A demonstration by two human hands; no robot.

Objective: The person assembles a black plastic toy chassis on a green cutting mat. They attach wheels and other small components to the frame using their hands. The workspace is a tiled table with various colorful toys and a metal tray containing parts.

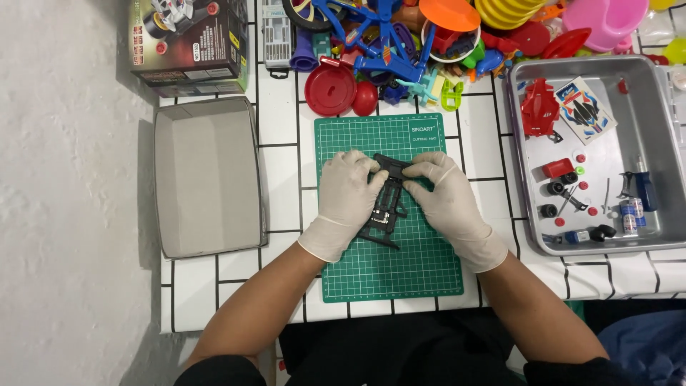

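Chassis (pixel 386 204): black, on green mat (pixel 429 264); my left hand (pixel 348 196) and right hand (pixel 444 196) both gripped it, mid-assembly; parts tray (pixel 664 143) beside.

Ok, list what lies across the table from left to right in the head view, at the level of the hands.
Empty grey box lid → left hand → black toy chassis on the green cutting mat → right hand → metal tray of small parts.

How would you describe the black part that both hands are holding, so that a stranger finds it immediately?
Start at the green cutting mat in the middle of the white tiled table. Over its upper half, the gloved left hand and right hand grip a flat black plastic frame between them. It is the only black piece on the mat; the other small parts lie in the metal tray to the right.
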